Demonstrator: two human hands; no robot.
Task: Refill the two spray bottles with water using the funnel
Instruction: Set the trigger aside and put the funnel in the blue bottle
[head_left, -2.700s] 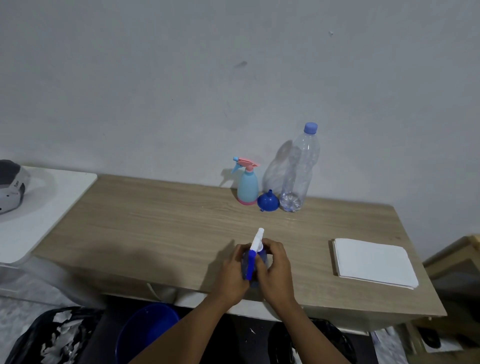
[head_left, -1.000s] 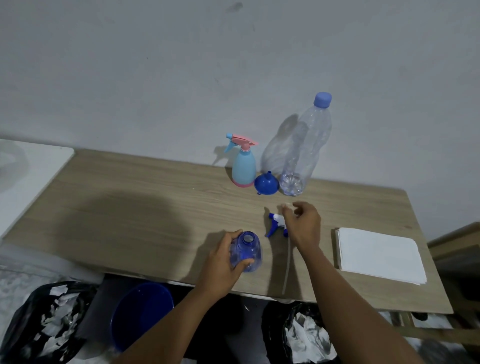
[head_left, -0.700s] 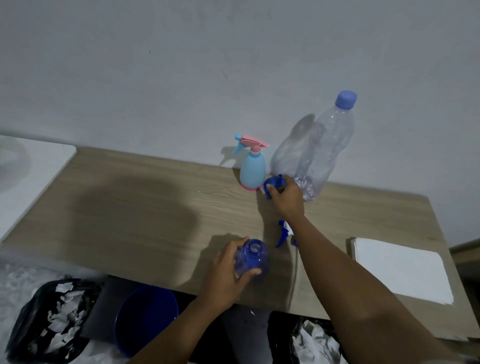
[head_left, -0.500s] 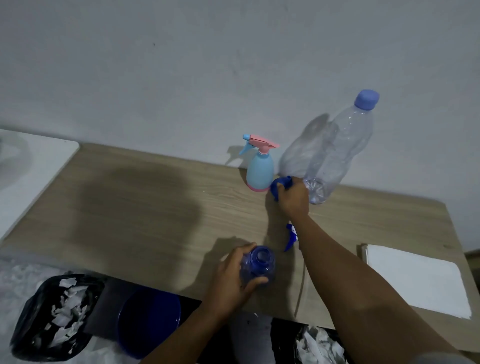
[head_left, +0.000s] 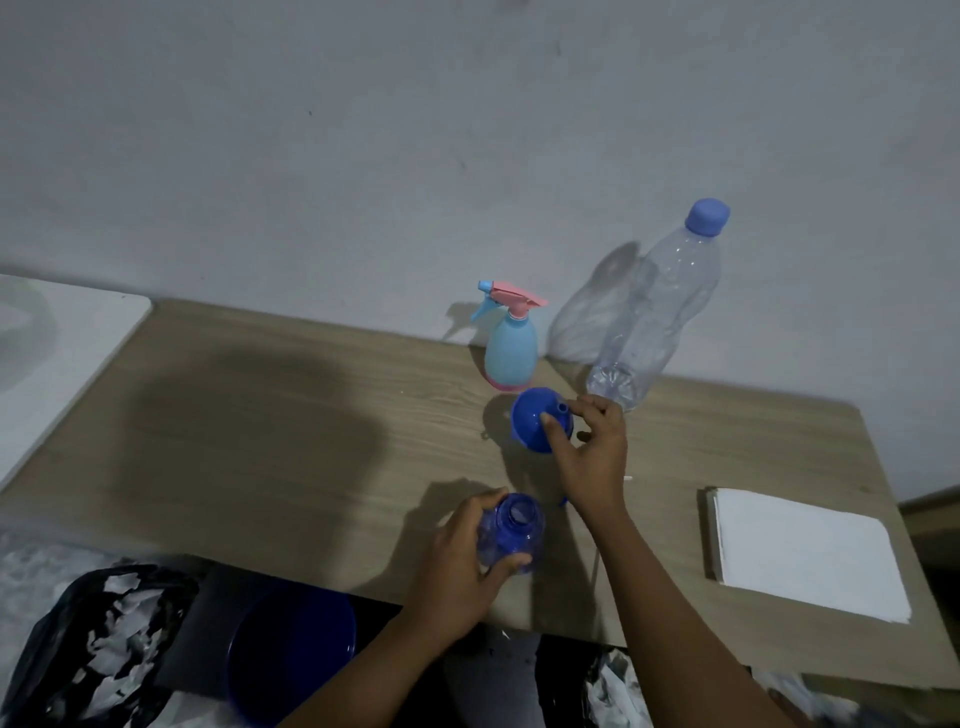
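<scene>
My left hand (head_left: 460, 566) grips a dark blue spray bottle (head_left: 511, 538) near the table's front edge; its neck is open, with no spray head on it. My right hand (head_left: 592, 449) holds the blue funnel (head_left: 535, 423) by its spout, lifted just above the table with the wide mouth tilted away from me. Behind the funnel stands a light blue spray bottle (head_left: 510, 345) with a pink trigger head. A tall clear water bottle (head_left: 660, 312) with a blue cap stands to its right. The removed spray head is mostly hidden behind my right wrist.
The wooden table (head_left: 260, 441) runs against a grey wall. A stack of white paper (head_left: 805, 553) lies at the right. Under the front edge are a blue bucket (head_left: 291, 649) and a black bag (head_left: 88, 644) of paper scraps. A white surface (head_left: 57, 353) adjoins at left.
My right hand set the spray head down, reached back to the funnel by the light blue bottle, and has lifted it toward me. My left hand kept its hold on the dark blue bottle.
</scene>
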